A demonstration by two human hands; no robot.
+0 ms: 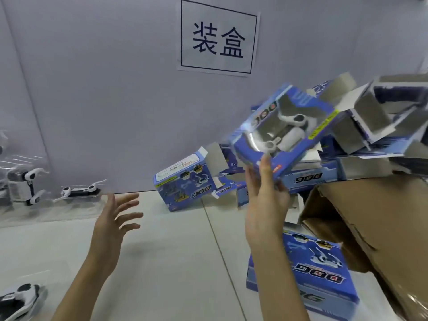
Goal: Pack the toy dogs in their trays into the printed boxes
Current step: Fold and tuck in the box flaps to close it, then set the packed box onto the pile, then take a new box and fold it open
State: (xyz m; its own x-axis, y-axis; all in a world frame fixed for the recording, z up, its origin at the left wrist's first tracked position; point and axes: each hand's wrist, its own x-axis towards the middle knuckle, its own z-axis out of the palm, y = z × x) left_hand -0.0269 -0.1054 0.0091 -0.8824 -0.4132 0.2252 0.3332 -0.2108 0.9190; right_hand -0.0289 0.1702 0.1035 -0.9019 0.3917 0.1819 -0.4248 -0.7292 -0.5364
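The box point(281, 135) is blue with white lettering and a yellow strip; the dog point(294, 126) inside is white with black. The carton point(361, 218) is brown. The bench point(162, 251) is white. The wall sign point(218, 38) is white with dark characters.

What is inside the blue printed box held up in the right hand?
Through the blue printed box's window shows a white toy dog. Its tray and rear are hidden by cardboard; the right hand covers the lower corner.
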